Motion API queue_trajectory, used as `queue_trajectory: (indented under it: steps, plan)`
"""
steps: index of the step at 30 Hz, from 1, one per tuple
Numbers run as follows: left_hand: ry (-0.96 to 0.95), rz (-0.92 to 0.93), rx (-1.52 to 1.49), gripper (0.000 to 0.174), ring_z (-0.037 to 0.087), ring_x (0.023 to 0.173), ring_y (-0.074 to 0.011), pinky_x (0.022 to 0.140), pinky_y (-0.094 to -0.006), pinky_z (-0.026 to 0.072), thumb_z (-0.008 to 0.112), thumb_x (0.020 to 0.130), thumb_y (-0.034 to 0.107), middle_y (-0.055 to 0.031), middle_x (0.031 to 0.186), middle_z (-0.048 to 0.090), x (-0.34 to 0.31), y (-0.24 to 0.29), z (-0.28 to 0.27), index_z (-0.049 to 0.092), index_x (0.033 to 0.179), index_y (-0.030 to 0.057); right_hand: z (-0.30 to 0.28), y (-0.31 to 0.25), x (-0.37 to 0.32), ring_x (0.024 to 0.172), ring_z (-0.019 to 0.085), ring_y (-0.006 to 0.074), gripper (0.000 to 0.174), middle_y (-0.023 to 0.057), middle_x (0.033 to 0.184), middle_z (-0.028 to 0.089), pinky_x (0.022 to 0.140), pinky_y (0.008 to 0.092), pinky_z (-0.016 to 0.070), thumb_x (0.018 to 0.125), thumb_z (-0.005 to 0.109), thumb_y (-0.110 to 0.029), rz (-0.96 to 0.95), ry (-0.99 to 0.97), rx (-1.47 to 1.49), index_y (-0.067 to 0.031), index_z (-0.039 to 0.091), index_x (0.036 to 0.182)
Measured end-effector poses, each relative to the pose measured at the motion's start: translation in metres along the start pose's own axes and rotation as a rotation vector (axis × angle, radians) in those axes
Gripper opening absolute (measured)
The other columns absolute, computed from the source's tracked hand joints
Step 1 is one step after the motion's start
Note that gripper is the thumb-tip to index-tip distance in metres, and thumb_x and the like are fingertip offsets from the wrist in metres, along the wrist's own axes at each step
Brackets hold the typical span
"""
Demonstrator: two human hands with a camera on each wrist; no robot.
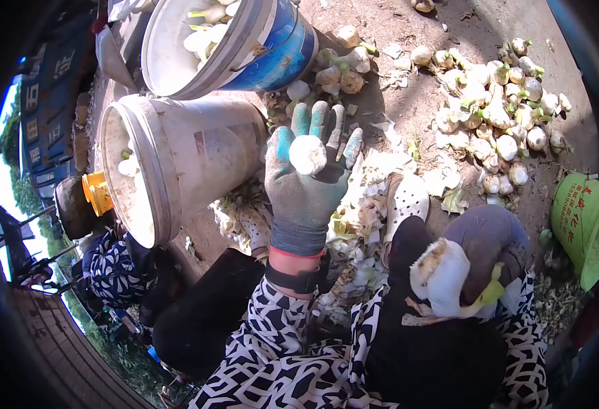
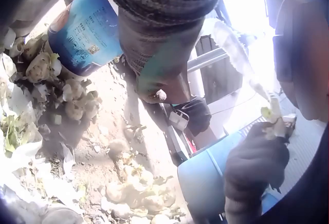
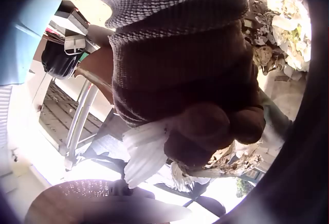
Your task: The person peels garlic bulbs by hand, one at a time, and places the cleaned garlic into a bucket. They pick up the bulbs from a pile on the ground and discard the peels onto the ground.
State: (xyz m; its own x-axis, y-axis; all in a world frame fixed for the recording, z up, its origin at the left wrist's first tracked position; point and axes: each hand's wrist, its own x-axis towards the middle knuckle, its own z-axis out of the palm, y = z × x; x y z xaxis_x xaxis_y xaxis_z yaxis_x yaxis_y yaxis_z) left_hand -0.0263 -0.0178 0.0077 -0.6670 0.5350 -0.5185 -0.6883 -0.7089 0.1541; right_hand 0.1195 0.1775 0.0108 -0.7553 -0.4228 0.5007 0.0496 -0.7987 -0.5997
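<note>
My left hand (image 1: 306,187), in a grey-green glove, lies palm up in the head view with its fingers spread straight. A peeled white garlic bulb (image 1: 308,155) shows over the palm, between the fingers' bases. Beside and behind it stands a whitish bucket (image 1: 197,136), tilted, with pale bulbs inside. The gloved right hand (image 1: 492,238) is above my dark-clad leg and grips loose garlic skin (image 1: 443,273), white with a brown ragged end and a yellow-green strip. In the right wrist view the white skin (image 3: 146,152) hangs out past the curled fingers.
A blue and white bucket (image 1: 272,54) of bulbs stands at the back. To the right lies a heap of unpeeled garlic (image 1: 497,112). Peeled skins (image 1: 368,204) litter the ground around my white shoe (image 1: 408,198). At far right is a green bag-like item (image 1: 582,228) with red lettering.
</note>
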Motion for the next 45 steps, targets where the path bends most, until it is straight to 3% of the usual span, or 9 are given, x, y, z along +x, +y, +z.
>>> queue_trajectory:
  steps: [1,7,13,19,24,27,31,41,45]
  plan:
    - [-0.012,0.0,0.003,0.043,0.038,0.134,-0.0312,0.111,-0.0543,0.0254,0.045,0.097,0.037,-0.0103,0.137,0.05,0.002,0.001,0.001,0.05,0.132,0.0128,0.018,0.015,0.006,0.073,0.068,0.0284,0.021,0.0168,0.082,0.069,0.064,0.0357,0.0526,0.077,0.074,-0.01,-0.237,0.237,-0.075,0.0028,0.069,0.093]
    - [-0.121,0.236,0.096,0.071,0.032,0.138,-0.0332,0.114,-0.0518,0.0245,0.053,0.092,0.043,-0.0189,0.146,0.036,0.023,0.057,0.047,0.027,0.144,0.0023,-0.038,0.066,0.016,0.08,0.066,0.0303,0.026,0.0164,0.087,0.067,0.069,0.0421,0.0512,0.084,0.062,-0.032,1.412,0.064,-1.598,-0.0115,0.068,0.099]
    - [-0.087,0.276,0.342,0.075,0.035,0.135,-0.0386,0.112,-0.0526,0.0282,0.051,0.091,0.051,-0.0236,0.143,0.037,0.014,0.077,0.052,0.034,0.139,-0.0032,-0.142,0.084,0.034,0.089,0.066,0.0317,0.041,0.0145,0.093,0.065,0.072,0.0451,0.0514,0.087,0.058,-0.038,0.902,0.743,-1.9,-0.0095,0.053,0.117]
    - [0.054,0.126,0.707,0.042,0.059,0.106,-0.0217,0.089,-0.0341,0.048,0.052,0.099,0.026,-0.0127,0.121,0.056,0.022,0.014,-0.027,0.046,0.132,0.002,-0.233,0.104,0.086,0.09,0.066,0.0369,0.043,0.0204,0.098,0.067,0.076,0.0438,0.0524,0.084,0.06,-0.044,1.135,0.93,-1.659,-0.0107,0.062,0.111]
    - [-0.054,0.731,1.942,0.076,0.044,0.127,-0.0321,0.103,-0.0391,0.039,0.076,0.078,0.019,-0.0219,0.132,0.046,0.044,0.004,-0.046,0.037,0.139,-0.002,-0.208,0.093,0.063,0.077,0.065,0.0203,0.042,0.012,0.087,0.068,0.069,0.0321,0.0501,0.081,0.072,-0.041,0.779,1.155,-1.043,-0.0025,0.066,0.098]
    - [-0.181,0.694,1.876,0.07,0.047,0.124,-0.0244,0.106,-0.0354,0.0363,0.075,0.078,0.009,-0.017,0.133,0.049,0.047,-0.007,-0.043,0.04,0.137,-0.0021,-0.154,0.091,0.045,0.067,0.055,0.0044,0.033,-0.0021,0.073,0.062,0.061,0.0212,0.0456,0.082,0.075,-0.036,0.442,1.255,-0.338,-0.0044,0.068,0.091]
    - [-0.226,0.524,1.565,0.059,0.053,0.118,-0.0203,0.102,-0.0321,0.0427,0.07,0.081,0.0,-0.0151,0.129,0.053,0.04,-0.022,-0.043,0.044,0.133,-0.0031,-0.106,0.064,0.042,0.067,0.053,0.0057,0.027,-0.0019,0.07,0.059,0.061,0.025,0.0455,0.089,0.068,-0.03,0.213,1.146,-0.823,-0.0034,0.067,0.088]
    - [-0.226,0.278,1.154,0.058,0.056,0.102,-0.0142,0.084,-0.027,0.0488,0.064,0.088,0.01,-0.011,0.123,0.054,0.011,-0.013,-0.011,0.037,0.138,-0.0034,-0.069,0.048,0.045,0.061,0.057,0.0262,0.015,0.017,0.067,0.055,0.058,0.0349,0.0456,0.089,0.062,-0.016,0.152,1.032,-1.245,-0.001,0.06,0.087]
    - [-0.092,-0.032,0.731,0.05,0.058,0.085,-0.0135,0.068,-0.0259,0.0484,0.053,0.098,0.031,-0.0099,0.117,0.057,0.005,-0.011,-0.006,0.042,0.135,-0.0014,-0.053,0.034,0.047,0.056,0.053,0.0119,0.013,0.0023,0.06,0.053,0.05,0.0248,0.0422,0.092,0.06,-0.015,0.324,1.069,-0.523,-0.0036,0.062,0.087]
